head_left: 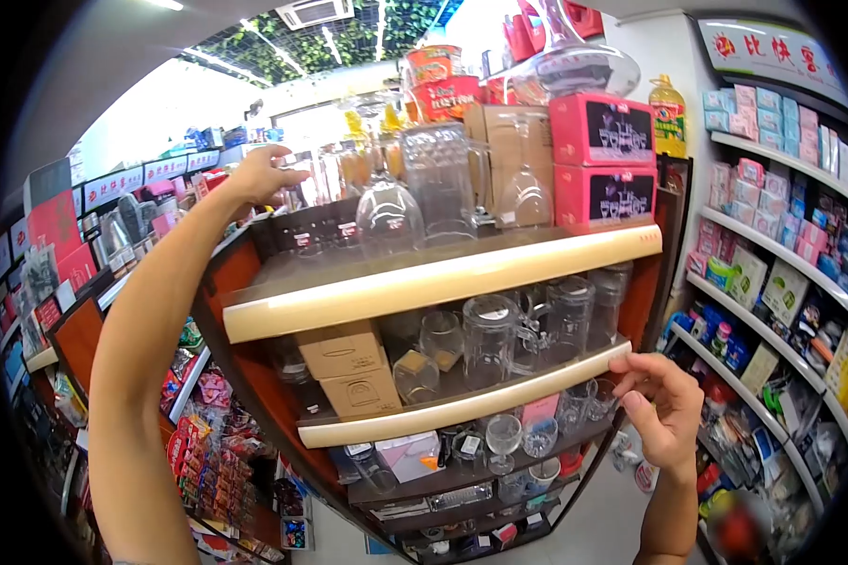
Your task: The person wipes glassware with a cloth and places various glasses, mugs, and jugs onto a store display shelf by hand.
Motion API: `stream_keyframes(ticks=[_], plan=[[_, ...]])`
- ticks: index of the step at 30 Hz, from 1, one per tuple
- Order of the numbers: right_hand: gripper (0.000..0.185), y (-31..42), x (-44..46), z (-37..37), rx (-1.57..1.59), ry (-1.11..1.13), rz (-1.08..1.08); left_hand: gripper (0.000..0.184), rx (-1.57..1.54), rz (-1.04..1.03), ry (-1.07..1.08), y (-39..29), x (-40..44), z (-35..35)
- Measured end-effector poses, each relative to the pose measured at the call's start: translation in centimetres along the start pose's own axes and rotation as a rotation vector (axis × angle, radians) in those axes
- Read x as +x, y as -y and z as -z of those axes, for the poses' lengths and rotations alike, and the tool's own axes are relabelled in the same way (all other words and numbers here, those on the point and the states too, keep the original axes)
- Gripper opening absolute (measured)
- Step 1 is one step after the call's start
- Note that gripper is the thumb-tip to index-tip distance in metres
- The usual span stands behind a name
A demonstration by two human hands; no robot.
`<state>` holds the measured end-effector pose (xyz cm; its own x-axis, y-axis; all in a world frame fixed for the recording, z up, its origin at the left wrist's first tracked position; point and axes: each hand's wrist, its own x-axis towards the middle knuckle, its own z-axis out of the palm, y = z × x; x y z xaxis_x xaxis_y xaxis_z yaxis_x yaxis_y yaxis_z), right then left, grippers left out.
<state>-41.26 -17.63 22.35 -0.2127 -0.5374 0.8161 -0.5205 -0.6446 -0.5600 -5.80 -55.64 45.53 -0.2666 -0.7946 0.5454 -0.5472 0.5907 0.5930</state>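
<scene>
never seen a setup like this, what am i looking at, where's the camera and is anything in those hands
There's no machine: these are a person's bare hands, seen from one camera worn on the head, looking forward and down. The left hand reaches over the cream-edged dark top shelf, which bears a clear stemmed wine glass and stacked pink cardboard boxes. The right hand is by the end of the lower cream shelf edge; contact is unclear. I see nothing clearly held, though the left fingertips are hard to make out.

Bright, glaring background; edges bowed (lower right seemingly blurred).
</scene>
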Motion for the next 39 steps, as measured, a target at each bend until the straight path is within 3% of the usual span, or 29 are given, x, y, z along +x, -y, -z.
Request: stream_keyframes(ticks=[4,7,8,10,11,13,16,24,28,33,39], plan=[[0.033,-0.3,0.5,-0.6,-0.005,0.027,-0.009,0.083,0.003,0.028,0.101,-1.1,-1.4,0.0],[0.031,-0.2,1.0,-0.9,-0.01,0.033,0.005,0.071,0.5,-0.212,-0.458,-1.6,-1.1,-0.1],[0.031,-0.1,1.3,-0.9,-0.014,0.033,0.006,0.052,0.371,-0.335,-0.636,-2.7,-1.2,0.0],[0.03,0.6,2.4,-1.2,-0.008,0.027,0.023,0.04,0.024,-0.383,-0.499,-5.8,-3.3,0.0],[0.03,1.0,3.2,-1.3,-0.038,0.037,0.035,0.035,0.018,-0.411,-0.411,-6.8,-3.9,-0.3],[0.028,2.0,5.3,-1.5,-0.144,0.072,0.086,0.038,-0.124,-0.337,-0.137,-9.8,-6.8,-1.9],[0.027,2.7,8.2,-2.7,-0.128,0.055,0.121,0.053,-0.151,-0.178,0.088,-11.8,-7.9,-4.0],[0.025,3.5,14.2,-4.9,-0.284,0.087,0.268,0.019,-0.089,-0.257,-0.01,-11.0,-6.5,-5.8],[0.024,4.4,14.8,-5.5,-0.255,0.097,0.285,0.014,-0.21,-0.159,-0.043,-9.7,-6.3,-1.5],[0.027,5.7,13.8,-6.6,-0.265,0.111,0.358,0.019,-0.151,-0.087,-0.047,-6.9,-7.5,2.1],[0.028,6.8,13.0,-7.0,-0.32,0.052,0.392,0.015,-0.228,-0.141,-0.052,-5.8,-7.9,2.8]])
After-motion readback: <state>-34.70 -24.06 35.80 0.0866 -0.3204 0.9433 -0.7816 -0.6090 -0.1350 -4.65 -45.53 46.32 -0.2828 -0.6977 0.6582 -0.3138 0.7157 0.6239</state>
